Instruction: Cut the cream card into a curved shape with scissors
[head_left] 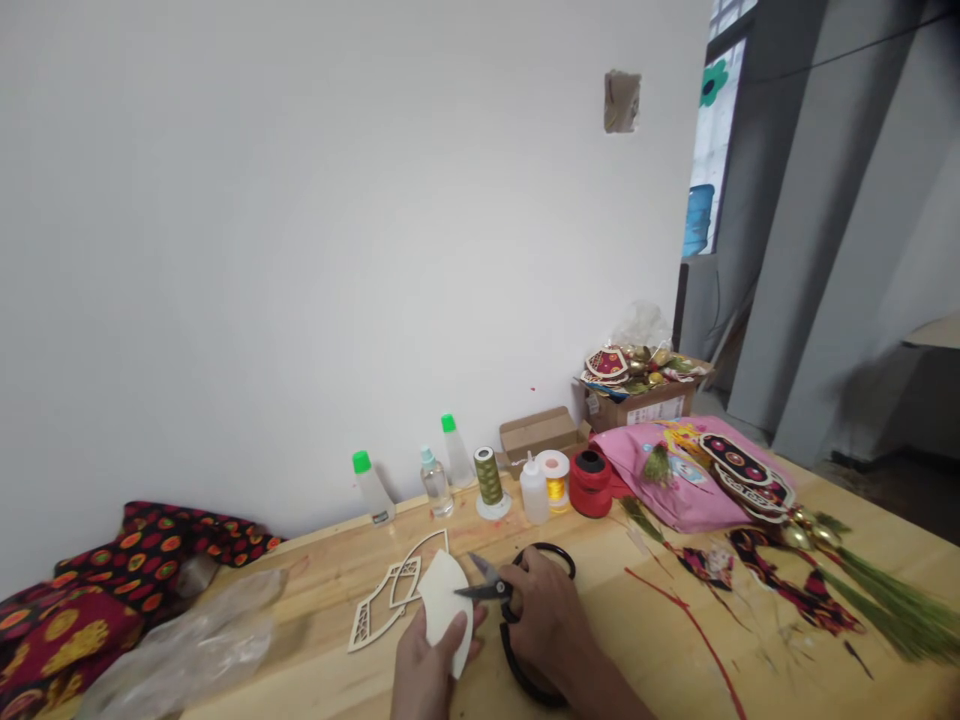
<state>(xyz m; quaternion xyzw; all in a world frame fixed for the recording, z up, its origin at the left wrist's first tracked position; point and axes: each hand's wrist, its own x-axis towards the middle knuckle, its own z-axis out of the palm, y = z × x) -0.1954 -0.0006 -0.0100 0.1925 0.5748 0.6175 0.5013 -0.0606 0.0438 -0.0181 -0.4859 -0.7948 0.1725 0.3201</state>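
My left hand (424, 668) is closed on a curved white card piece (444, 602) and holds it just above the wooden table (750, 690). My right hand (547, 625) grips black scissors (501, 592) by their large loop handles. The blades are parted and their tips meet the right edge of the card piece. Flat on the table just left of the card lies a pale cut-out wooden shape (390, 595).
Glue bottles with green caps (371, 488), a clear bottle (436, 482), thread spools (489, 478) and a red spool (590, 483) line the wall. Patterned fabric (97, 590) and clear plastic (195, 640) lie left. Pink cloth (679, 470), embroidered pieces and green tassels (877, 590) lie right; cardboard boxes (637, 400) stand behind.
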